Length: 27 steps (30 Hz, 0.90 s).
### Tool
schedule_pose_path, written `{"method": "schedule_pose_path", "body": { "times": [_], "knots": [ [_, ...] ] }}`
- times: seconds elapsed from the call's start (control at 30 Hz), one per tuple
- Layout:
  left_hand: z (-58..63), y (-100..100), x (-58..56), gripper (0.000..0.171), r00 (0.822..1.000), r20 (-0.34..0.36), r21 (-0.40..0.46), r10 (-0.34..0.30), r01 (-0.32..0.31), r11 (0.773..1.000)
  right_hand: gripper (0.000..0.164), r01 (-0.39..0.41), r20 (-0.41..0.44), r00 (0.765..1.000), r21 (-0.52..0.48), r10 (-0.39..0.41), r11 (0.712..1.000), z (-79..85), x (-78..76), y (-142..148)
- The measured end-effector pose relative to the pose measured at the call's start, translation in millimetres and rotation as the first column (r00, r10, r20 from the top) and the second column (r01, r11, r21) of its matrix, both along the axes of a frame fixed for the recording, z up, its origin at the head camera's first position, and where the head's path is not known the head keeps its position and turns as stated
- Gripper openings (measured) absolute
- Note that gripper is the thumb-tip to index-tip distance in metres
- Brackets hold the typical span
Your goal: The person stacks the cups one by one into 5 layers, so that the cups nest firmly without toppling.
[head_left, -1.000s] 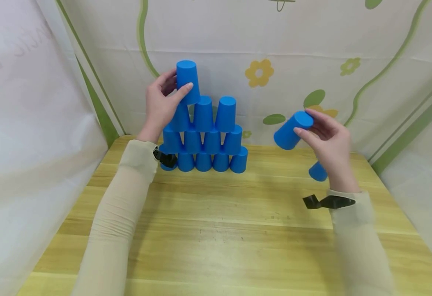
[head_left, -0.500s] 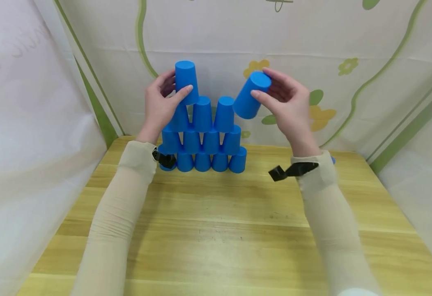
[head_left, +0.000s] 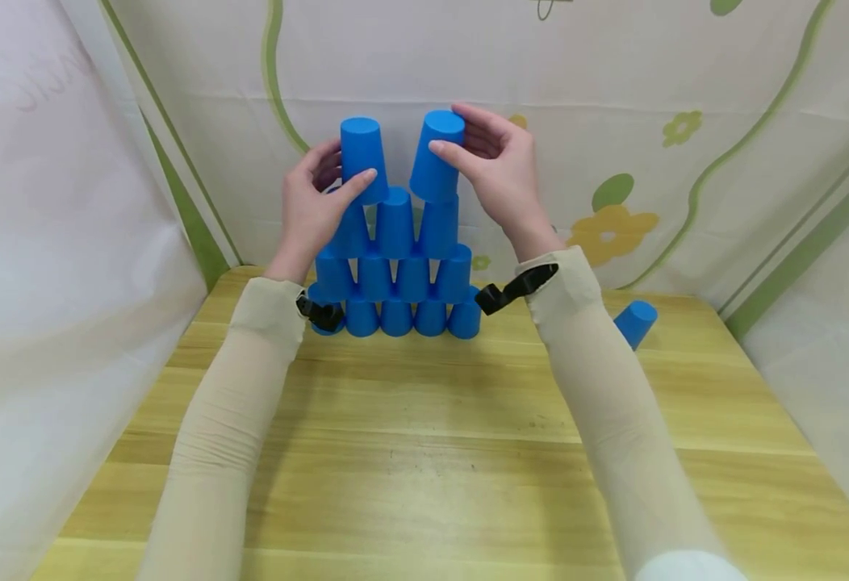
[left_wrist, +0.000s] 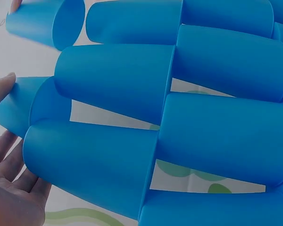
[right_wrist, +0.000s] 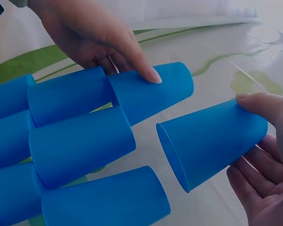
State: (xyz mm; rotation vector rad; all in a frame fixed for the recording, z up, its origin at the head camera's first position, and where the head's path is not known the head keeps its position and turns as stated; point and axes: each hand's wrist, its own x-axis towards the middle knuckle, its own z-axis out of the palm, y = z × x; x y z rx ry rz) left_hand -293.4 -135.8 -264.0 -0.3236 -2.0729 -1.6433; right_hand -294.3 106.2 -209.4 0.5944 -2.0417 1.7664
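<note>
Upside-down blue plastic cups form a stepped wall [head_left: 394,226] at the back of the table, in three full rows. My left hand [head_left: 315,198] holds a blue cup [head_left: 361,153] upside down on the third row's left side, thumb in front and fingers behind. At the right, my right hand [head_left: 504,165] pinches another blue cup [head_left: 437,165] near its base, mouth down and slightly tilted. The right wrist view shows this cup [right_wrist: 212,146] apart from the cups below. In the left wrist view, my left thumb [left_wrist: 2,89] touches its cup [left_wrist: 21,106].
One more blue cup [head_left: 637,323] stands on the wooden table [head_left: 424,452] at the right, partly behind my right sleeve. A white curtain [head_left: 410,48] with flower prints hangs close behind the cup wall, and another white sheet [head_left: 54,242] is at the left.
My right hand has carried its cup left and up from the right side to above the wall's third row, and the cup is more upright. My left hand has stayed on its cup.
</note>
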Motion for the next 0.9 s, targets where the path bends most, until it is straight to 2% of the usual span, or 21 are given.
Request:
{"method": "schedule_pose_path", "body": {
  "times": [0.17, 0.33, 0.4, 0.67, 0.77, 0.9],
  "knots": [
    [-1.0, 0, 0.7, 0.063, 1.000, -0.006, -0.017, 0.007, -0.007, 1.000, 0.056, 0.009, 0.034, 0.999, 0.047, -0.011, 0.999, 7.7, 5.6, -16],
    [-2.8, -1, 0.0, 0.062, 1.000, -0.006, -0.015, 0.000, 0.000, 1.000, 0.055, 0.019, 0.072, 0.997, 0.090, -0.025, 0.996, 5.0, 1.1, -24],
    [-3.3, -2, 0.0, 0.062, 1.000, -0.004, -0.018, -0.001, 0.001, 1.000, 0.055, 0.024, 0.072, 0.997, 0.101, -0.032, 0.995, 0.9, -5.0, -25],
    [-4.7, -4, -0.2, 0.063, 1.000, -0.001, -0.028, -0.008, 0.008, 1.000, 0.058, 0.027, 0.075, 0.996, 0.126, -0.037, 0.992, -2.4, -11.6, -27],
    [-6.0, -5, -0.9, 0.063, 1.000, 0.003, -0.032, -0.007, 0.007, 0.999, 0.059, 0.019, 0.077, 0.997, 0.124, -0.028, 0.992, -3.1, -8.8, -26],
    [-8.1, -6, -2.4, 0.064, 1.000, 0.008, -0.033, -0.007, 0.007, 0.999, 0.059, 0.004, 0.063, 0.998, 0.097, -0.010, 0.995, -1.1, 3.2, -22]
  ]
}}
